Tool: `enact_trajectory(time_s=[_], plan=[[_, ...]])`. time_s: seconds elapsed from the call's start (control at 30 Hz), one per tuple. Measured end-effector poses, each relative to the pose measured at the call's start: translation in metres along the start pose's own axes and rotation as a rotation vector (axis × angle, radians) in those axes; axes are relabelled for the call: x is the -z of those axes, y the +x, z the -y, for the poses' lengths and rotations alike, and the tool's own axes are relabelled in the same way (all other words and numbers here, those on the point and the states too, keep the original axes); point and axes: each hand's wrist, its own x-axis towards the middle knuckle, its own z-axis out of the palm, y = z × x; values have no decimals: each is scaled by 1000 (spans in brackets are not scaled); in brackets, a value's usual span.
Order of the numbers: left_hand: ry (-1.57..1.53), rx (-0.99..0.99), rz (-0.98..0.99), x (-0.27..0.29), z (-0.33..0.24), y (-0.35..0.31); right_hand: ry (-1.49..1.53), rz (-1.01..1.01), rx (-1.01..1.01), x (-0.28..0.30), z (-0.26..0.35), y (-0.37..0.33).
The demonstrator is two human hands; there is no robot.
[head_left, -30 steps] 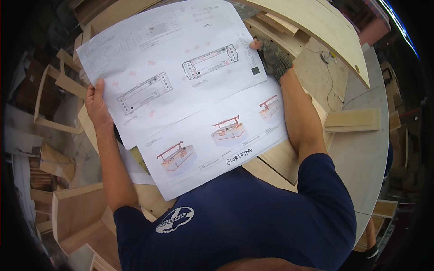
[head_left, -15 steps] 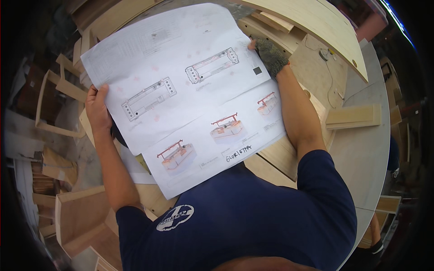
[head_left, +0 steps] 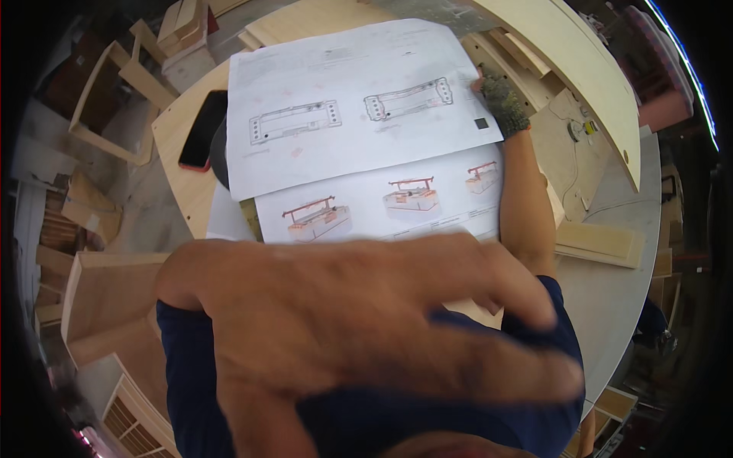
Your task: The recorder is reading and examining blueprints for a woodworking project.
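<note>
Large paper sheets with technical drawings (head_left: 366, 164) lie tilted in front of me, one overlapping another. My right hand (head_left: 504, 105), in a dark grey work glove with bare fingertips, grips their right edge. My left hand (head_left: 366, 313) is raised close to the camera, blurred, its fingers stretched apart and nothing in them. It hides the lower part of the sheets. Left of the paper, a black phone (head_left: 205, 131) with a red edge rests on a wooden board (head_left: 177, 126). A dark rounded thing is partly covered by the sheets' left edge.
A long curved plywood panel (head_left: 573, 65) spans the far right. Near it sits a small yellow-green corded tool (head_left: 584, 130). A pale board (head_left: 599, 243) lies on the grey table at right. Wooden frames (head_left: 114, 103) and an open wooden box (head_left: 114, 305) stand at left.
My left hand has let go of the sheets' left edge and come up close to the camera. The sheets sit lower and straighter, and the phone is uncovered. My right hand keeps its grip.
</note>
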Motion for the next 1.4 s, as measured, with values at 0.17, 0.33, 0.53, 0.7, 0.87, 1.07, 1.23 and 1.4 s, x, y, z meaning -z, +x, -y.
enact_trajectory(time_s=[0.17, 0.33, 0.53, 0.7, 0.87, 1.07, 1.23, 1.4], plan=[[-178, -123, -167, -18, -9, -1, 160, 86, -208, 2, 49, 18], [-250, -112, -166, 19, -28, -12, 733, 97, -664, 11, 44, 6], [-234, -176, -217, 10, -39, -32, 1137, 46, -767, 23, 66, 13], [-224, -204, -264, 21, -41, -44, 1270, 17, -830, 2, 60, 22], [-211, -186, -276, 26, -45, -47, 1144, 125, -794, 6, 62, 18], [-208, -60, -284, 33, -27, -36, 984, 74, -700, 24, 78, 14], [-225, -62, -305, 24, -21, -35, 939, 112, -787, 22, 71, 16], [-287, -145, -275, 33, -25, -37, 1200, 265, -951, -15, -37, -9]])
